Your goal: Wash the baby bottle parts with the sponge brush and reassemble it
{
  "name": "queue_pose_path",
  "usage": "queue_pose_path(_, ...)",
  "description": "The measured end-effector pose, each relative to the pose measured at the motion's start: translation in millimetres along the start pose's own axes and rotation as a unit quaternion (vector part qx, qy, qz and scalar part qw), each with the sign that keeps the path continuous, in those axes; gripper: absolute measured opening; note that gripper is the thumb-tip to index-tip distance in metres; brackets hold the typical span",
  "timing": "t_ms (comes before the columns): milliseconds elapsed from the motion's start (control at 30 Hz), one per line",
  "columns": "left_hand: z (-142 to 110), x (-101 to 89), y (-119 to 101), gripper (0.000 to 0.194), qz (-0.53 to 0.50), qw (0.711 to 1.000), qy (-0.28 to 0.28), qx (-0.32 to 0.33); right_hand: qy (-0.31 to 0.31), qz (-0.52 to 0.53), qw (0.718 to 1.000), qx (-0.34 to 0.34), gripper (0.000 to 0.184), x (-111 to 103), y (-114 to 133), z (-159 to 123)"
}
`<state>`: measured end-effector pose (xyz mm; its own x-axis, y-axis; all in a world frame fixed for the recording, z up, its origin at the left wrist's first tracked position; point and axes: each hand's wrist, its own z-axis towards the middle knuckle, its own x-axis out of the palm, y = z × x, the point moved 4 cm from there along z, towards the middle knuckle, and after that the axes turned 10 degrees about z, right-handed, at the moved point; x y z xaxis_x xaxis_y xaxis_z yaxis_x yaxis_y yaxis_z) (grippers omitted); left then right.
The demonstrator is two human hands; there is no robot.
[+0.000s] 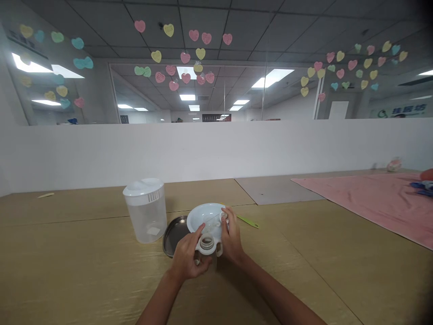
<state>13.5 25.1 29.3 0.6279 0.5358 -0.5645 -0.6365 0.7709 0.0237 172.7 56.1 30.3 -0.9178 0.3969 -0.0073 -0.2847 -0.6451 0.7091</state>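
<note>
Low over the table, my left hand [189, 253] is wrapped round the side of a small bottle [207, 243]. The bottle is uncapped, with its threaded mouth facing up and a white collar with side handles round its neck. Pinched in the fingers of my right hand [232, 237] is a small white cap [223, 216], raised just beyond the bottle's right side. A white bowl [199, 211] lies right behind both hands, with small clear or white pieces in it that I cannot make out. The dark metal tray [172, 237] is partly hidden by the bowl and my left hand.
To the left stands a clear plastic bucket [145, 216] with a white lid. A flat green handle [248, 221] sticks out to the right of the bowl. Pink cloth [365, 198] covers the far right of the table. A low white wall [216, 149] closes off the back.
</note>
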Motion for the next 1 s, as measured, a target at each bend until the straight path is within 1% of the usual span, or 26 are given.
queue_pose_path(133, -2, 1.9, 2, 0.073, -0.001, 1.0, 0.012, -0.006, 0.004, 0.011, 0.999, 0.029, 0.028, -2, 2, 1)
queue_pose_path(267, -4, 2.7, 2, 0.072, -0.003, 1.0, 0.021, -0.005, -0.007, 0.019, 0.998, 0.064, 0.033, -4, 6, 1)
queue_pose_path(400, -4, 3.3, 3, 0.071, -0.002, 1.0, 0.022, -0.006, -0.012, 0.018, 0.998, 0.063, 0.033, -6, 11, 2)
queue_pose_path(533, -3, 3.7, 3, 0.07, -0.008, 1.0, 0.017, -0.005, -0.014, 0.014, 0.997, 0.079, 0.032, -8, 13, 2)
queue_pose_path(767, -3, 3.3, 3, 0.07, -0.002, 1.0, 0.011, 0.004, -0.003, 0.061, 0.993, 0.097, 0.028, -5, 14, 4)
queue_pose_path(867, -4, 3.2, 3, 0.07, -0.001, 1.0, 0.013, 0.002, 0.0, 0.056, 0.994, 0.091, 0.028, -5, 16, 5)
queue_pose_path(1000, -3, 2.8, 2, 0.071, 0.0, 1.0, 0.013, 0.003, 0.03, -0.031, 0.998, 0.038, 0.028, -5, 22, 5)
